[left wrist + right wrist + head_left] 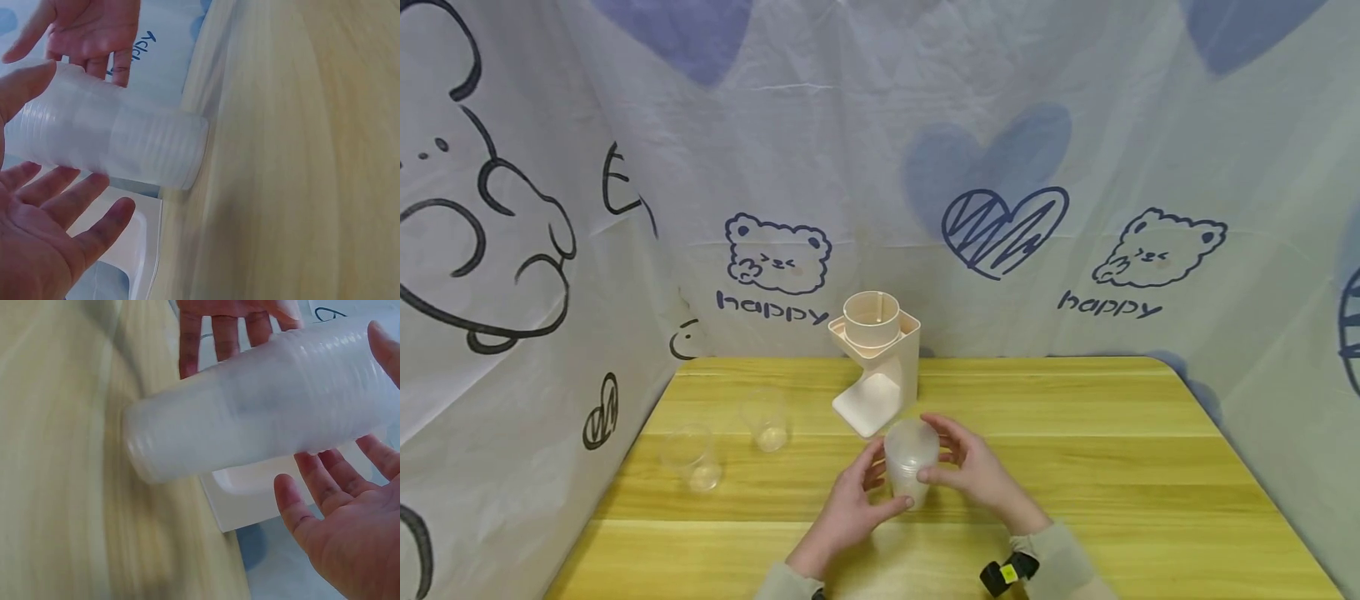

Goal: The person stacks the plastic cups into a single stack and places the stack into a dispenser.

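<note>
A stack of clear plastic cups (912, 458) is held between both hands near the front middle of the table. My left hand (857, 497) holds it from the left, its thumb and fingers around the side. From the right, my right hand (973, 471) holds it, thumb on the near side and fingers behind. Both wrist views show the nested rims of the stack (119, 131) and its narrow base close to the wood. Whether the base touches the table cannot be told. Just behind the stack stands a cream cup holder (880, 375) with a round tube on top.
Two single clear cups stand on the left of the table (1000, 533): one cup (703, 475) nearer the left edge, another cup (771, 436) a little farther back. A printed cloth (880, 167) hangs behind the table and along its sides.
</note>
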A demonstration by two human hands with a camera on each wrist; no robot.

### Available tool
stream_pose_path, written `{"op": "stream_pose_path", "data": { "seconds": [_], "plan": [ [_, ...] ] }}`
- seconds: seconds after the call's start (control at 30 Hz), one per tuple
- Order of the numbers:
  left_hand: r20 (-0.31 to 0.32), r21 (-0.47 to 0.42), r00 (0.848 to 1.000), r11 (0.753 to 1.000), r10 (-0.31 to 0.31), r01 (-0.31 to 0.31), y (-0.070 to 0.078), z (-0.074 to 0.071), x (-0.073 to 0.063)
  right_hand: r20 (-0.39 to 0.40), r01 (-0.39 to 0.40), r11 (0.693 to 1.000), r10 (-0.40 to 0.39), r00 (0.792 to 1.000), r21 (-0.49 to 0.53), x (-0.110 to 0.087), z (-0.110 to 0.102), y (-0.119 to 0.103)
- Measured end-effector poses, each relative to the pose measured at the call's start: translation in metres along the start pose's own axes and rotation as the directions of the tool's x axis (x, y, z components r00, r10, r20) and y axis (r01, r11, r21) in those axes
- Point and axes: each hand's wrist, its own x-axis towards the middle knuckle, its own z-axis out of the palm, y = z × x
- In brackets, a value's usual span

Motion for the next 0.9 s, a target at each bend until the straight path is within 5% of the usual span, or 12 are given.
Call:
{"op": "stream_pose_path", "data": {
  "seconds": [0.57, 0.9],
  "plan": [
    [0.046, -0.102, 0.999, 0.995, -0.004, 0.008, 0.005, -0.001, -0.004, -0.009, -0.058, 0.997, 0.058, 0.998, 0.054, -0.004, 0.014, 0.02],
    [-0.003, 0.068, 1.0, 0.998, 0.002, -0.001, 0.008, -0.002, -0.007, -0.033, -0.069, 0.997, 0.07, 0.997, 0.042, -0.005, 0.017, 0.021]
  ]
}}
